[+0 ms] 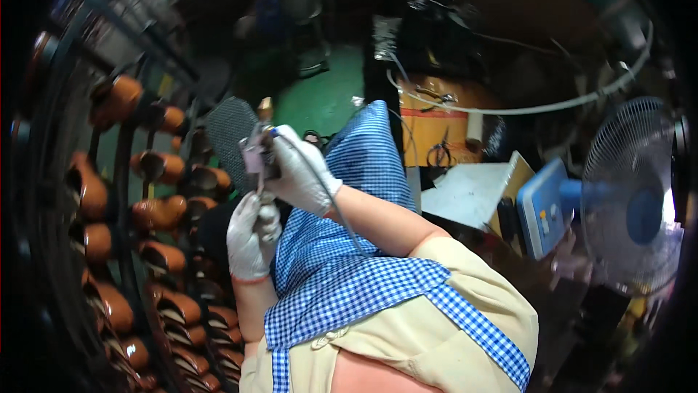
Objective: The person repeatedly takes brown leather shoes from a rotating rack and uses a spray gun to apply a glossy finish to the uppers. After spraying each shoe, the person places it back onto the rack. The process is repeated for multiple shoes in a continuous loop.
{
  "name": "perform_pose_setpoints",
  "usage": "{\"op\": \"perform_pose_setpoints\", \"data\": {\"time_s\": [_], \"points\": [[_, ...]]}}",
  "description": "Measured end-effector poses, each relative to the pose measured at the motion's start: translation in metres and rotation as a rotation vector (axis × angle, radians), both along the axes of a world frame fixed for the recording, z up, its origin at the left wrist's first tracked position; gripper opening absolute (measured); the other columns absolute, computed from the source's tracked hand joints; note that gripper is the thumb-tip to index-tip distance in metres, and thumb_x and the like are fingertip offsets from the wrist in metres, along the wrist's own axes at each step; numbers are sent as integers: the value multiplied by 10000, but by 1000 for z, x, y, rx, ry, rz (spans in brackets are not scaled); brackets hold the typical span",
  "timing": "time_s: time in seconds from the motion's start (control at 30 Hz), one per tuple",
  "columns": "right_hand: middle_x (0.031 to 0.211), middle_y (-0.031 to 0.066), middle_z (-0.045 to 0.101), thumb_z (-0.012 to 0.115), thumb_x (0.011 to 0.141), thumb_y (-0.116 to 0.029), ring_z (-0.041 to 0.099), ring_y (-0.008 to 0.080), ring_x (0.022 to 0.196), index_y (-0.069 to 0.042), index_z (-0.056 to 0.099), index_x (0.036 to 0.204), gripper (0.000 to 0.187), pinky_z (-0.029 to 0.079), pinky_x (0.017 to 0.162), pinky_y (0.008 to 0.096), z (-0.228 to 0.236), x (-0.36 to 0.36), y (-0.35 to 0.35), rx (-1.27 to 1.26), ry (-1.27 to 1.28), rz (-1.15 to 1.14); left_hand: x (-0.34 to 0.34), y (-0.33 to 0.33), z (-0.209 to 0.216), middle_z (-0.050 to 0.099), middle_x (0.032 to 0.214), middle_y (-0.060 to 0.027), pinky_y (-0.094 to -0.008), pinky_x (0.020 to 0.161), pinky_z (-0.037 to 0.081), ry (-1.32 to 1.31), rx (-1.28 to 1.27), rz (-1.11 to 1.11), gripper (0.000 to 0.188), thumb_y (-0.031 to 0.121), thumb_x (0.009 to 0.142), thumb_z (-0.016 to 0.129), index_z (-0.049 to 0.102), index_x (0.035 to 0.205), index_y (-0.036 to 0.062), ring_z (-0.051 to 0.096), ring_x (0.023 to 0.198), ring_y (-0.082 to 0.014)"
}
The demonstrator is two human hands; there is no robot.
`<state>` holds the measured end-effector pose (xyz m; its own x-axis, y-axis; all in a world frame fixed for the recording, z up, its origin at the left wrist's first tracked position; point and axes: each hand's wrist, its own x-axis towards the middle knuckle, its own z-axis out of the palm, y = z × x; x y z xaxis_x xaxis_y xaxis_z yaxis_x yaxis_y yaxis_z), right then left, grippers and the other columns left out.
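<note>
My right hand [302, 171], in a white glove, is wrapped around a small spray gun [263, 131] with a brass-coloured tip. A thin grey hose [320, 178] runs from it over my right forearm. At the gun's side is a pale pinkish cup-like part [253, 157]. Just below, my left hand [251, 237], gloved in white with an orange band at the wrist, has its fingers closed around a thin pale piece under the gun; its kind cannot be made out. Behind the gun stands a dark oval piece with a textured surface [231, 138].
On the left, a dark rack [127, 197] bears many glossy brown shoes [160, 213]. To the right stand a fan [632, 197] with a blue base [545, 207] and a white board [469, 189]. Scissors [439, 154] and pliers [434, 95] lie on an orange-brown sheet [414, 127]. A pale hose [538, 108] curves above.
</note>
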<state>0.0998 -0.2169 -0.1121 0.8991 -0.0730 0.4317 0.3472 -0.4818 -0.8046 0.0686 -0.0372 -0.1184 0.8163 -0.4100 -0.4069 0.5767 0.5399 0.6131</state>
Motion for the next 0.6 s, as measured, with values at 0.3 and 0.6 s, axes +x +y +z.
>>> {"op": "perform_pose_setpoints", "data": {"time_s": [0.3, 0.6], "points": [[969, 163, 634, 862, 758, -174, 709, 353, 857, -20, 554, 1193, 554, 576, 759, 392, -26, -11, -10, 15, 82, -60, -7, -17, -3, 588, 813, 1, -201, 506, 416, -78, 12, -36, 248, 259, 1111, 547, 636, 1148, 31, 493, 623, -62], [859, 193, 609, 823, 801, -216, 698, 410, 757, -12, 521, 1122, 486, 581, 652, 441, -23, -18, -19, 89, -39, -97, -8, -24, 2, 605, 861, -2, -184, 481, 402, -154, 61, -114, 252, 243, 1112, 550, 638, 1155, 11, 488, 648, -54]]}}
